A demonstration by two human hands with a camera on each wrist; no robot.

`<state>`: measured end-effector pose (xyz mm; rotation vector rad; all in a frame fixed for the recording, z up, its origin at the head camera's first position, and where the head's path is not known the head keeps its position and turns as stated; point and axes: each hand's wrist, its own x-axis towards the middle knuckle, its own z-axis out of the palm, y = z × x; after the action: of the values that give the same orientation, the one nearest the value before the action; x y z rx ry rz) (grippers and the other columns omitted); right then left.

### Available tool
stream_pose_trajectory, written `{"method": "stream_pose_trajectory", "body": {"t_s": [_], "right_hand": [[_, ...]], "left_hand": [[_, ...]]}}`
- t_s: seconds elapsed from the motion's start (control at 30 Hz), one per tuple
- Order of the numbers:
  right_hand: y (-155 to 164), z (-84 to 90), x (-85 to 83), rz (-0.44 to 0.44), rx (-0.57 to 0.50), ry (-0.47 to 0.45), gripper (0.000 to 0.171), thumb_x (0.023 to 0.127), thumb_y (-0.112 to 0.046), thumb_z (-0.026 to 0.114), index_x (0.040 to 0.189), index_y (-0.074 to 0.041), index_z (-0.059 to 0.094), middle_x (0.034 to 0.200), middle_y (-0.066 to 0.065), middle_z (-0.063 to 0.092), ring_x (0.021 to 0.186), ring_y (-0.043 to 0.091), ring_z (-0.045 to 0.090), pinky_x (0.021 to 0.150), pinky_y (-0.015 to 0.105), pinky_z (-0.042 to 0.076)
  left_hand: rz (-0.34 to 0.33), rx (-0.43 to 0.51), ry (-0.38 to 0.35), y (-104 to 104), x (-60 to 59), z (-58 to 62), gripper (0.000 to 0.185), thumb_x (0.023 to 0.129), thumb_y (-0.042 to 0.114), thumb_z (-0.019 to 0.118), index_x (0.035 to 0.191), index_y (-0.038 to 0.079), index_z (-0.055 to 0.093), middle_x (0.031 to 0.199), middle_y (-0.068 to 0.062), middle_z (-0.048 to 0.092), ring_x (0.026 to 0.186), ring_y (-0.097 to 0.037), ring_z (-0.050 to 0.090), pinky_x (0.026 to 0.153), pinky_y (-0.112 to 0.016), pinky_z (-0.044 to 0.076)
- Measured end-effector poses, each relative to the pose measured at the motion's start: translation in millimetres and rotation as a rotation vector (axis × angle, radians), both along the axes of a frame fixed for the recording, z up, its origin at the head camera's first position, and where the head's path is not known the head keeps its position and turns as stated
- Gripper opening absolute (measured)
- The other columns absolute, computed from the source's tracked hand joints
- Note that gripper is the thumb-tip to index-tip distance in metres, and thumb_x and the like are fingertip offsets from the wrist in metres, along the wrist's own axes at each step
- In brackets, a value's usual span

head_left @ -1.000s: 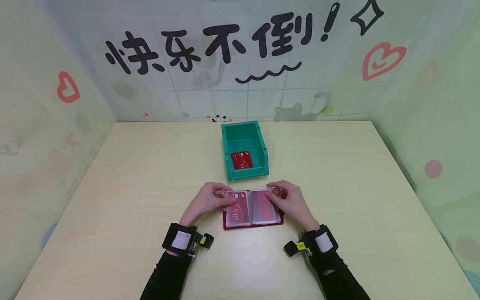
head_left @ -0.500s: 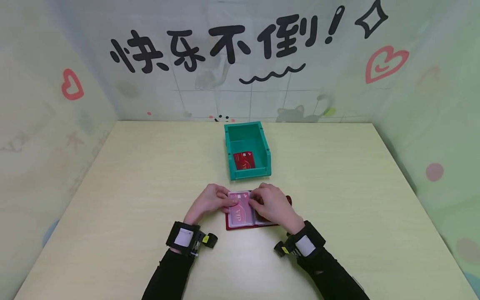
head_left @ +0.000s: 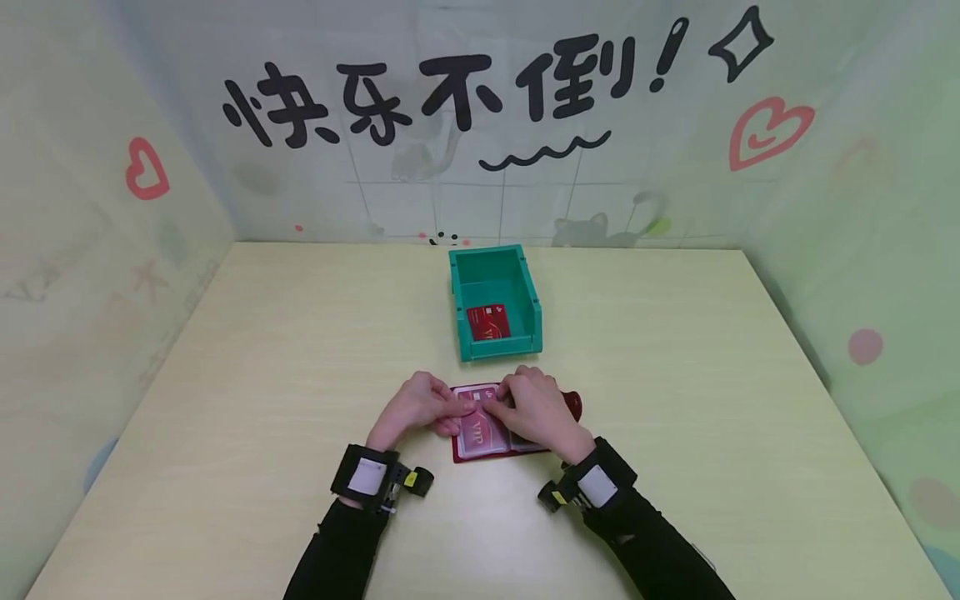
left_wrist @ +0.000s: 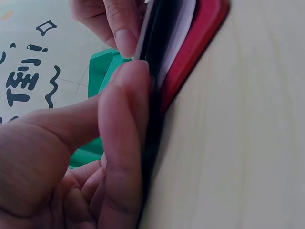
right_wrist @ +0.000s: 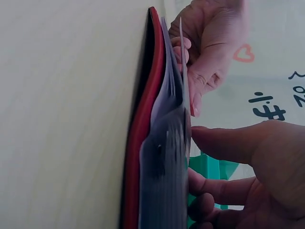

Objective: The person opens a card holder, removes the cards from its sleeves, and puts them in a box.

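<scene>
The red card holder [head_left: 498, 427] lies open on the desk [head_left: 247, 375], just in front of the green bin [head_left: 495, 304]. I'd pin its left edge with my left hand [head_left: 416, 406] while my right hand [head_left: 532, 408] pinches the VIP card [head_left: 480, 429] at the sleeve's top, working it slowly. My right hand hides the holder's right half; I can't tell whether the card is going in or out.

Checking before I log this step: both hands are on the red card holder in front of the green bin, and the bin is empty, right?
Not quite. The green bin is not empty: a red card lies in it, as the head view shows. Both the left hand and right hand are on the red card holder.
</scene>
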<state>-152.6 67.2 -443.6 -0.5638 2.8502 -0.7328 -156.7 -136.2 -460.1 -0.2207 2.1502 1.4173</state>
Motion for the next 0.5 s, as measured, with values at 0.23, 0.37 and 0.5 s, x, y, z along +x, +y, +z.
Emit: {"method": "stream_pose_trajectory", "body": {"t_s": [0.23, 0.37, 0.5], "right_hand": [[0, -6.0, 3.9, -0.003, -0.020, -0.017, 0.032, 0.088, -0.038, 0.077, 0.072, -0.012, 0.065, 0.075, 0.002, 0.053, 0.079, 0.017, 0.044, 0.073, 0.033, 0.035], [1, -11.2, 5.8, -0.012, -0.061, -0.020, 0.031, 0.090, -0.033, 0.076, 0.070, -0.012, 0.063, 0.078, 0.003, 0.050, 0.083, 0.018, 0.042, 0.075, 0.034, 0.032], [2, -18.1, 8.4, -0.035, -0.122, 0.004, 0.027, 0.092, -0.028, 0.074, 0.073, -0.010, 0.065, 0.083, 0.005, 0.051, 0.085, 0.018, 0.041, 0.076, 0.033, 0.031]], "left_hand": [[-0.036, -0.025, 0.036, -1, 1.6, -3.6, 0.022, 0.091, 0.018, 0.075, 0.082, -0.001, 0.069, 0.059, -0.005, 0.068, 0.048, -0.009, 0.064, 0.051, -0.024, 0.056], [-0.055, -0.030, 0.057, -1, 3.1, -4.6, 0.022, 0.092, 0.020, 0.074, 0.085, -0.001, 0.069, 0.061, -0.005, 0.068, 0.049, -0.010, 0.065, 0.052, -0.024, 0.056], [-0.076, -0.048, 0.094, -2, 4.5, -6.3, 0.024, 0.094, 0.023, 0.072, 0.087, 0.000, 0.067, 0.061, -0.005, 0.068, 0.049, -0.010, 0.063, 0.051, -0.022, 0.055]]}}
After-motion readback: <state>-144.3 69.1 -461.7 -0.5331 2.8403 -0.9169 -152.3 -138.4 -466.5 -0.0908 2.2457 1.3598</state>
